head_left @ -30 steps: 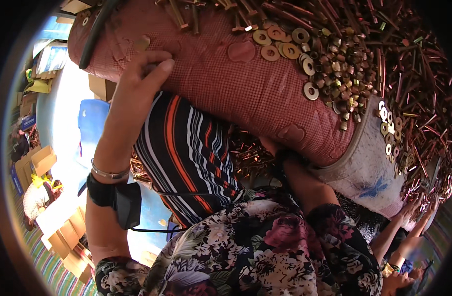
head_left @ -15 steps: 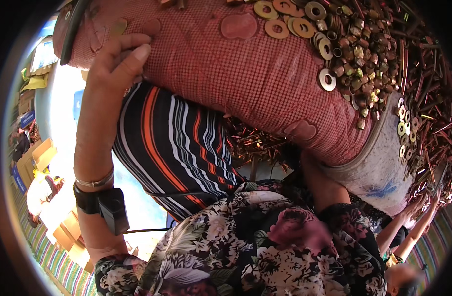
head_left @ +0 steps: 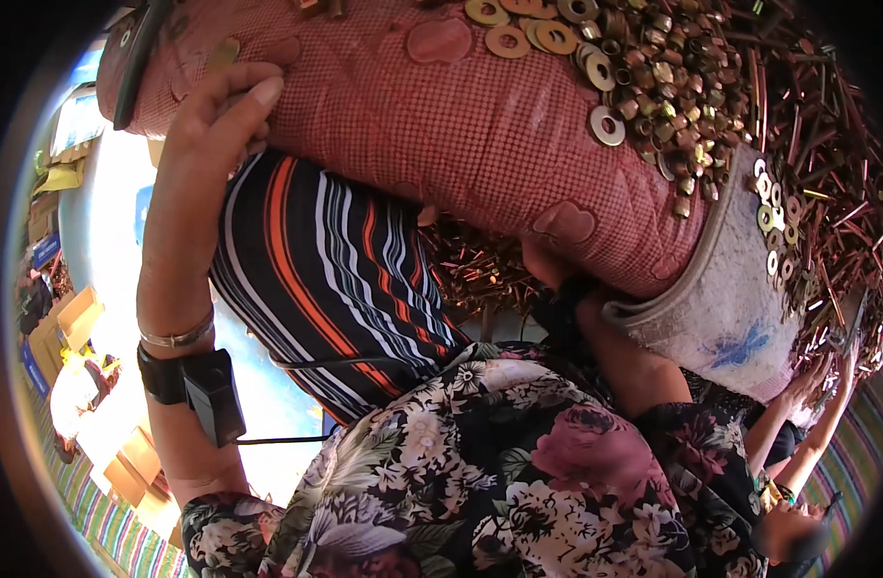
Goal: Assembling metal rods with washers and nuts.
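A red checked cloth [head_left: 412,135] with apple-shaped patches spreads across in front of me. At its left edge my left hand [head_left: 234,111] is closed, thumb pressed against curled fingers; what they hold, if anything, is hidden. A small gold-coloured patch [head_left: 224,53] shows just beyond its knuckles. My right hand [head_left: 547,262] reaches under the cloth's near edge, its fingers out of sight. On the far right part of the cloth lie flat brass washers [head_left: 557,37] and a heap of small brass nuts [head_left: 677,87].
Thin copper-coloured rods [head_left: 827,154] are piled at the right, with more rods [head_left: 480,270] below the cloth. A stained whitish cloth [head_left: 721,318] hangs at the right, near another person's hands [head_left: 812,380]. Cardboard boxes [head_left: 133,458] stand at the left on a striped mat [head_left: 85,511].
The cloth and the metal pieces have shifted left and slightly up in view. My right wrist and the back of that hand show more now. My left hand keeps its closed shape.
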`<state>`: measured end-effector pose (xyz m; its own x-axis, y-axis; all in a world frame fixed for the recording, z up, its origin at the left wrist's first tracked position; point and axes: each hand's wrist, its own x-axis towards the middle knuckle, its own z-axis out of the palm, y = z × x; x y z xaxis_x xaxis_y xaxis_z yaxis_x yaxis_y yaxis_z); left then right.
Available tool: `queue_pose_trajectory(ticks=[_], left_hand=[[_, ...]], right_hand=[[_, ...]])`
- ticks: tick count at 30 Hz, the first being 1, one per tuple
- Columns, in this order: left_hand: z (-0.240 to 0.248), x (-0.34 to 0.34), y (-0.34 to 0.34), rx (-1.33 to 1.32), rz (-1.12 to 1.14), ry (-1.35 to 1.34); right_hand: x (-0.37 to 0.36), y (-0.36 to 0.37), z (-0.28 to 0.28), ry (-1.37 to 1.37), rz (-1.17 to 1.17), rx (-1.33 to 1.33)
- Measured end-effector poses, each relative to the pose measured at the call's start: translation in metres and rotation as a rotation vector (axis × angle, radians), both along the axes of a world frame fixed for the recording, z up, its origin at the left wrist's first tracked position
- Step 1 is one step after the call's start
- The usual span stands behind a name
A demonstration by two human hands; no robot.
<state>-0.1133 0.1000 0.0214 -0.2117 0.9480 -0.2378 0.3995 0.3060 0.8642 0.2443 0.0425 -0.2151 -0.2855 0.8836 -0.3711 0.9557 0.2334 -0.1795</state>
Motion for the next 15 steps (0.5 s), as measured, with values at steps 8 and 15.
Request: queue_pose_trajectory(ticks=[8, 15], left_hand=[[-0.005, -0.006, -0.003, 0.019, 0.015, -0.039], [0.000, -0.003, -0.005, 0.033, 0.038, -0.021]], right_hand=[[0.000, -0.029, -0.010, -0.263, 0.188, -0.401], [0.017, -0.013, -0.040, -0.009, 0.020, 0.222]])
